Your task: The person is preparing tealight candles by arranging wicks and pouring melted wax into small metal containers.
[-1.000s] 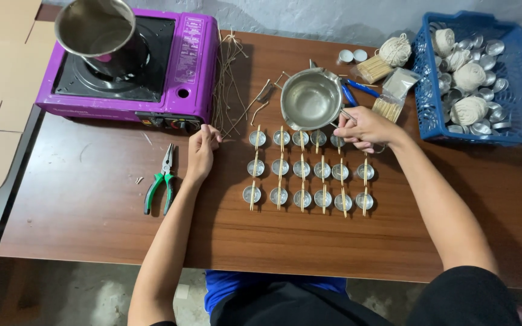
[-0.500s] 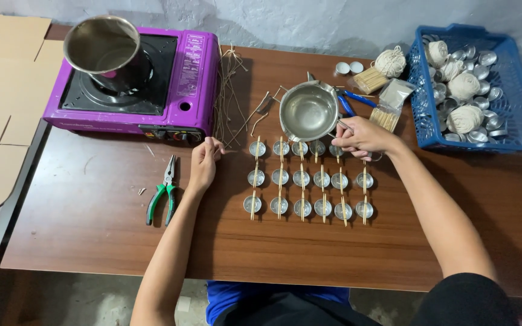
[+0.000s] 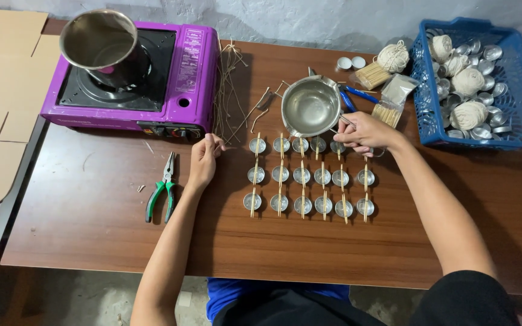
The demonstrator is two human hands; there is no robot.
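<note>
While the view has drifted a little over the last second, the hands have hardly moved. The right hand (image 3: pixel 365 131) stays at the two o'clock corner of the grid of small round aluminium cups with wooden sticks laid across them (image 3: pixel 302 175), its fingers (image 3: pixel 347 136) pinched shut on the thin wire handle of the shallow steel pouring pot (image 3: pixel 310 106), which sits on the brown wooden tabletop (image 3: pixel 92 223) just above the top row. The left hand (image 3: pixel 203 158) remains curled at nine o'clock of the grid, fingertips closed on what looks like a thin strand of wick, too fine to be sure. Nothing in the cups has shifted, so I judge the work paused rather than advanced. Green-handled pliers (image 3: pixel 161 190) lie further left.
</note>
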